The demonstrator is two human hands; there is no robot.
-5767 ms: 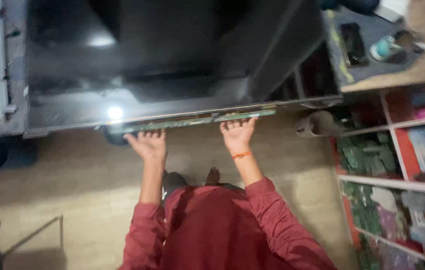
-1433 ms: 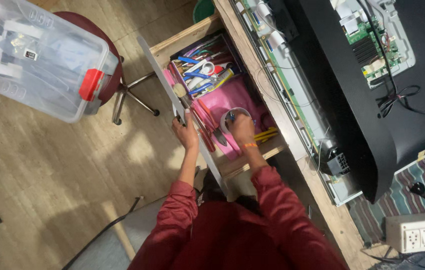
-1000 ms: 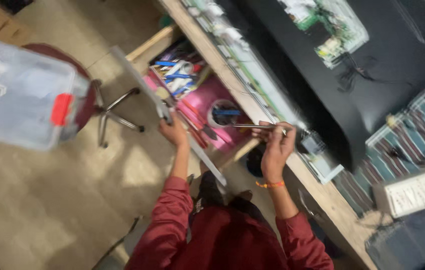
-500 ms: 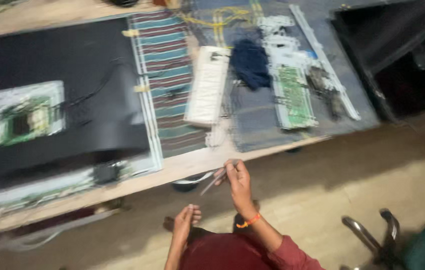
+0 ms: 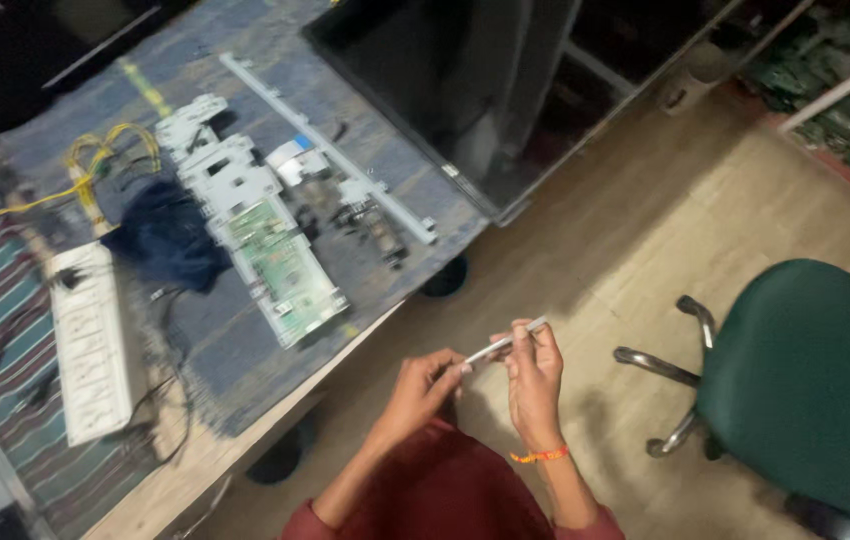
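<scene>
I held a thin silvery tool, like tweezers or a slim probe, in front of me over the floor, just off the workbench edge. My right hand was closed around its upper part, and my left hand pinched its lower tip. On the workbench, well apart from the tool, lay a green circuit board among loose white parts, untouched. By my judgement, work on the board had not begun.

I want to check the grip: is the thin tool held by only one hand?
No, both the left hand and right hand pinch the thin tool.
</scene>
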